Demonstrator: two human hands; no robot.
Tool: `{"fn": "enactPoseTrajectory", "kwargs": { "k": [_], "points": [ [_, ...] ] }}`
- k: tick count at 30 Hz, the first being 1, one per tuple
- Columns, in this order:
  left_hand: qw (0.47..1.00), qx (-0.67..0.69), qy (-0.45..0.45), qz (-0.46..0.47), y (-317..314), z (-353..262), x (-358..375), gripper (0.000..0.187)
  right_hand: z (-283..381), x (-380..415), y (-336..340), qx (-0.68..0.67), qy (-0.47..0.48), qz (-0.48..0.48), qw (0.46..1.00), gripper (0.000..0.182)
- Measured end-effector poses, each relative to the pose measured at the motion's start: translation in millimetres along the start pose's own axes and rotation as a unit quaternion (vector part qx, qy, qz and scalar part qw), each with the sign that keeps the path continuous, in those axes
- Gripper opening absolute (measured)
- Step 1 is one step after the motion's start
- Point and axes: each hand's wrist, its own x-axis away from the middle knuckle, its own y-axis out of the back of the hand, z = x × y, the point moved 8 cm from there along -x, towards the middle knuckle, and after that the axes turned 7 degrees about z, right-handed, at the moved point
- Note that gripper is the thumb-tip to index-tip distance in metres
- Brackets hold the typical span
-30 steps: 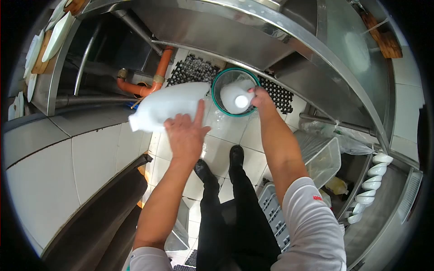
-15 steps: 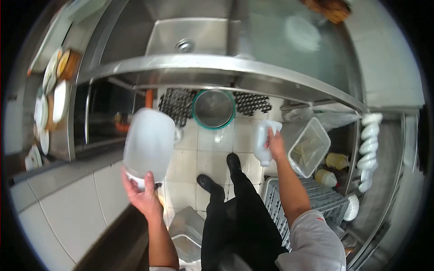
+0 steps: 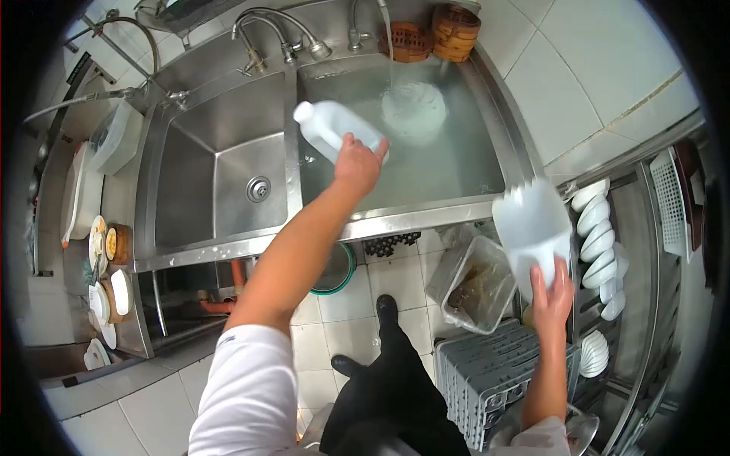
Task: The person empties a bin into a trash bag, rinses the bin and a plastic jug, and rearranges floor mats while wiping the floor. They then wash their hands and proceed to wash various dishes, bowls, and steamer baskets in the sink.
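Observation:
My left hand [image 3: 357,163] grips a white plastic jug [image 3: 323,125] above the water-filled right basin [image 3: 456,163]. The jug is tilted, with its capped end toward the upper left. My right hand [image 3: 551,292] is wrapped round the narrow end of a white plastic scoop [image 3: 532,220] with a jagged edge. That scoop is right of the basin's front edge, above a clear plastic bin [image 3: 479,285]. Water runs from a tap [image 3: 384,11] into the basin, near a pale round patch [image 3: 414,110] whose nature I cannot make out.
The left basin [image 3: 220,182] has a drain and faucets behind it. Bamboo steamers [image 3: 456,32] stand at the back right corner. A grey dish rack [image 3: 487,372] is on the floor at right, beside shelves with stacked white bowls [image 3: 597,235]. Plates [image 3: 99,304] line the left.
The view has swung up toward the sink. A jug was in my right hand and a white container in my left; now my left hand has a jug and my right a scoop.

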Motion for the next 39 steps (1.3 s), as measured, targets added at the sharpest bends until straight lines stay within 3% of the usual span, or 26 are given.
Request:
{"fn": "enactPoseTrajectory", "kwargs": {
  "k": [3,6,7,11,13,20,22,24,26,27,30,35,39],
  "points": [
    [0.972,0.191,-0.034,0.132,-18,-41,-29,0.078,14,-87,-22,0.084,0.078,0.001,0.993,0.035],
    [0.913,0.392,0.045,0.107,-52,-62,-61,0.079,4,-162,-75,0.112,0.166,0.002,0.98,0.037],
    [0.908,0.405,0.087,0.059,-45,-53,-61,0.077,-9,-183,-96,0.148,0.171,-0.004,0.974,0.039],
    [0.625,0.749,0.214,0.05,-108,-12,-56,0.068,-57,-220,-173,0.187,0.113,0.052,0.974,0.042],
    [0.475,0.839,0.266,0.025,-75,7,-18,0.06,-54,-223,-193,0.2,0.106,0.063,0.972,0.043],
    [0.307,0.916,0.162,-0.201,0,86,82,0.056,-54,-183,-241,0.227,0.079,-0.03,0.97,0.053],
    [0.331,0.897,0.145,-0.253,24,113,128,0.058,-24,-163,-245,0.16,0.103,0.0,0.982,0.05],
    [0.323,0.88,0.192,-0.292,46,132,190,0.054,6,-140,-255,0.11,0.122,0.041,0.986,0.049],
    [0.348,0.858,0.226,-0.303,62,152,250,0.051,37,-117,-271,0.077,0.139,0.091,0.983,0.049],
    [0.352,0.858,0.232,-0.293,66,158,279,0.051,52,-106,-274,0.092,0.171,0.065,0.979,0.052],
    [0.359,0.847,0.285,-0.268,68,163,368,0.055,95,-75,-290,0.096,0.203,0.2,0.954,0.057],
    [0.414,0.804,0.393,-0.167,-8,136,480,0.062,127,-54,-314,0.177,0.365,0.213,0.889,0.066],
    [0.436,0.8,0.401,-0.097,-137,85,521,0.065,127,-54,-322,0.198,0.366,0.236,0.878,0.064]
  ]
}}
